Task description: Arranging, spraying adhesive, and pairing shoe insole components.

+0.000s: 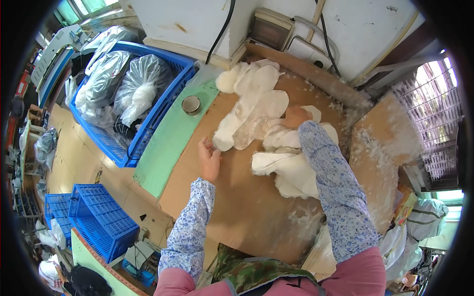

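Observation:
White fleece pieces shaped like shoe insoles (249,116) lie overlapping on a brown board (237,197). My left hand (210,160) is beside the rounded end of one insole, thumb and fingers apart, with nothing visible between them. Farther right, my right hand (297,117) rests over the pile among several insoles. Its fingers are blurred against the fleece, so their grip is unclear. Nearer to me, below the right hand, lies another group of fleece insoles (291,170), partly covered by my right sleeve.
Left of the board runs a green strip (170,133) with a small round tin (191,105) on it. Beyond stands a blue crate (133,155) of plastic-bagged goods. Blue baskets (103,217) sit lower left. Fluff-covered cardboard (375,163) borders the right; a wall (360,34) closes the back.

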